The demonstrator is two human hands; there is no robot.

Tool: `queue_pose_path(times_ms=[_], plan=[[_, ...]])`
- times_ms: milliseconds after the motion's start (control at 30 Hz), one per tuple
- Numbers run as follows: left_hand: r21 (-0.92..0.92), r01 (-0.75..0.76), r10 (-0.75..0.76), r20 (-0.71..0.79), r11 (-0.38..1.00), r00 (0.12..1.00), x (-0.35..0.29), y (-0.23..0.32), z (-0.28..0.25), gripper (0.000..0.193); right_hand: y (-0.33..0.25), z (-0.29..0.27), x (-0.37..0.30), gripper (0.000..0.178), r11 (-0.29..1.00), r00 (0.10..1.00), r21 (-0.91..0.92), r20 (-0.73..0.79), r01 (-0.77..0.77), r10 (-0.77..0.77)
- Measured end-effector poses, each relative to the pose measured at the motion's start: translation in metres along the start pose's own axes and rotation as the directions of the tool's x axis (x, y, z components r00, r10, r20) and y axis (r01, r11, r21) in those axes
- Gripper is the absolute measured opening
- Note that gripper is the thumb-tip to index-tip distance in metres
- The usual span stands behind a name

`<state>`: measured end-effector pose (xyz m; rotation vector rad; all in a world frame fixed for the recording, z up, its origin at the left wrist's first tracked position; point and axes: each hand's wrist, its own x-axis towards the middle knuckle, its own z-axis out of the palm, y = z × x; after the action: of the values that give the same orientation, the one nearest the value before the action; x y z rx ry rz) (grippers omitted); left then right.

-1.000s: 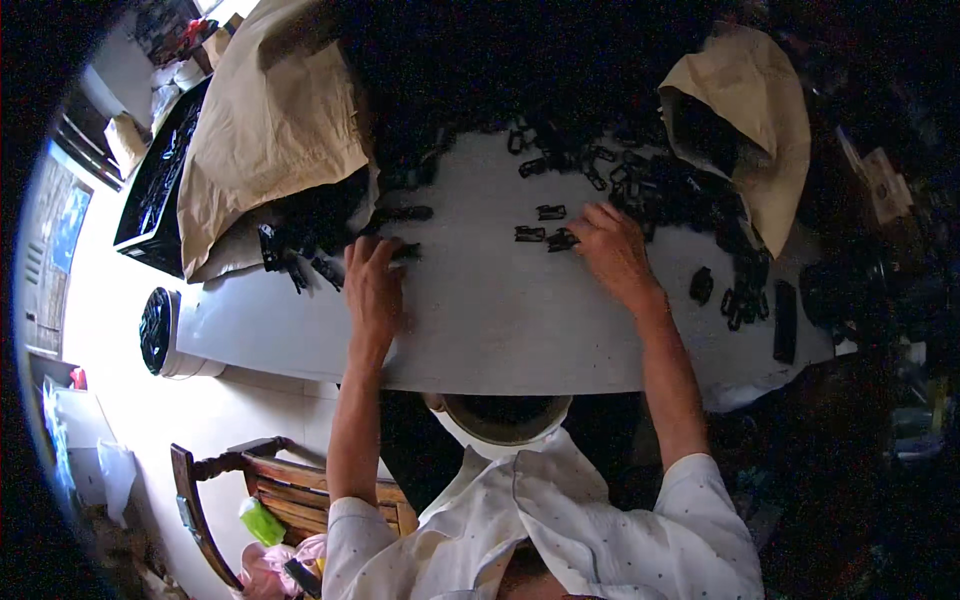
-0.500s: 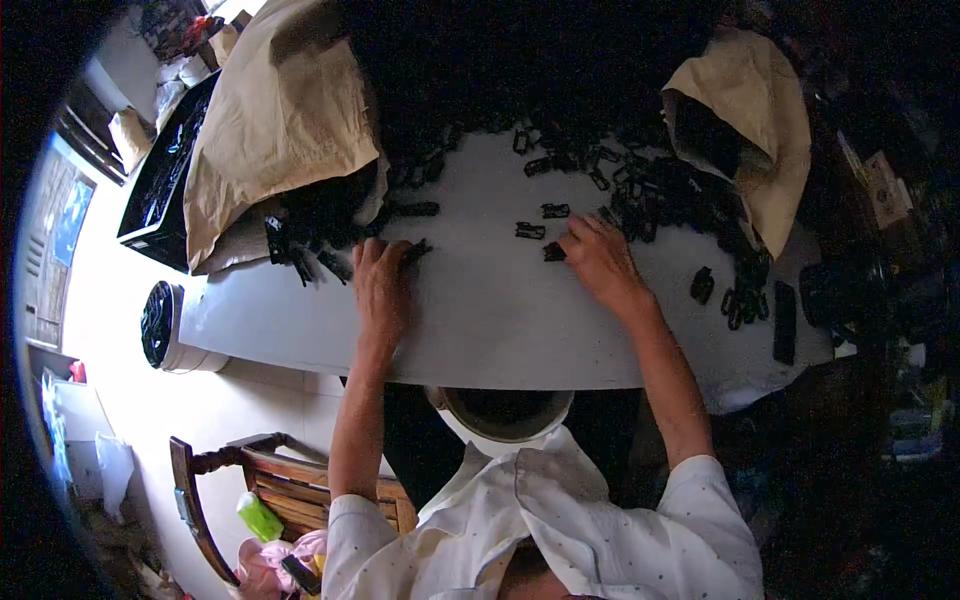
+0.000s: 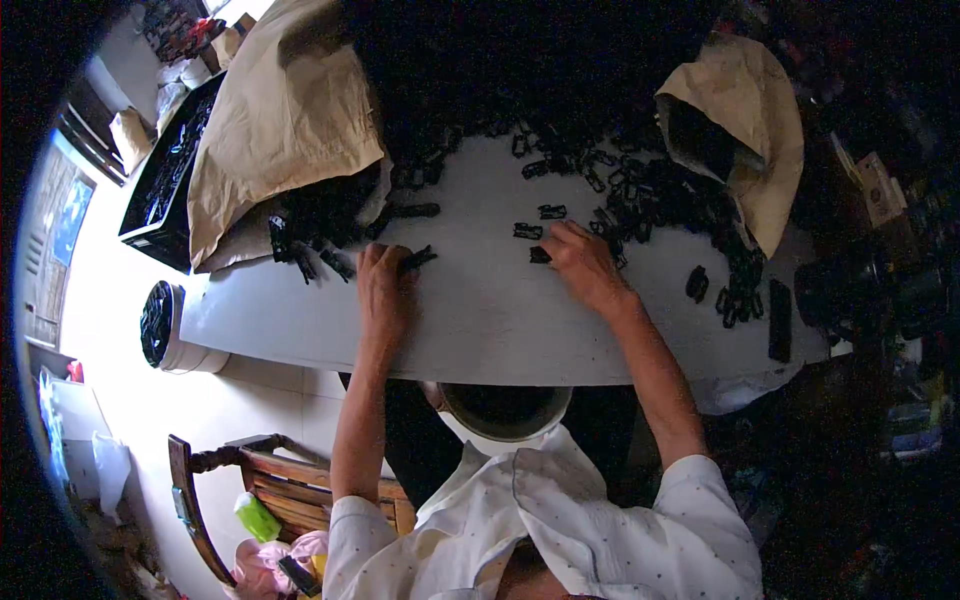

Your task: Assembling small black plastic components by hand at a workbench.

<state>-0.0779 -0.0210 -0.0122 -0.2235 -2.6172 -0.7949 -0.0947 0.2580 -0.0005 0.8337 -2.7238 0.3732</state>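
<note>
My left hand (image 3: 385, 290) is closed over the table, left of the middle. A small dark plastic piece (image 3: 417, 259) sticks out to the right from between its thumb and fingers. My right hand (image 3: 588, 268) is pinched on another small black plastic piece (image 3: 540, 255), low over the tabletop. Just beyond those fingertips, two loose black pieces (image 3: 528, 230) lie one behind the other. A big heap of similar black pieces (image 3: 640, 185) spreads behind and to the right of my right hand. Their exact kind is too dark to make out.
On the pale table (image 3: 480, 330), a brown paper sack (image 3: 290, 120) lies at left and another paper sack (image 3: 770, 110) at right. A black crate (image 3: 165, 190) and a bucket (image 3: 185, 335) stand beyond the left edge. A wooden chair (image 3: 300, 490) is at lower left; a basin (image 3: 505, 410) sits below the front edge.
My right hand has moved slightly left with the black piece. My left hand stays nearly in place, its piece turned a little and showing more clearly.
</note>
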Motion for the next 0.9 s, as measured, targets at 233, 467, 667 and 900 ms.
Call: queue_pose_path(times_ms=[233, 467, 667, 900], plan=[[0.013, -0.006, 0.006, -0.012, 1.000, 1.000, -0.002, -0.008, 0.004, 0.023, -0.004, -0.012, 0.002, 0.025, 0.998, 1.000, -0.060, 0.013, -0.005, 0.006], [-0.025, -0.020, 0.019, -0.027, 0.999, 0.999, -0.001, -0.007, 0.005, 0.022, -0.004, -0.011, -0.001, 0.015, 0.998, 1.000, -0.060, 0.001, -0.010, 0.010], [-0.040, -0.022, 0.019, -0.075, 0.999, 0.997, -0.001, -0.010, 0.009, 0.014, -0.010, 0.006, 0.001, 0.021, 0.999, 0.999, -0.031, -0.008, -0.036, 0.036], [-0.047, -0.036, 0.032, -0.084, 0.998, 0.996, -0.001, -0.007, 0.008, 0.015, -0.013, -0.016, -0.006, 0.028, 0.912, 0.956, 0.290, 0.118, -0.290, 0.267]])
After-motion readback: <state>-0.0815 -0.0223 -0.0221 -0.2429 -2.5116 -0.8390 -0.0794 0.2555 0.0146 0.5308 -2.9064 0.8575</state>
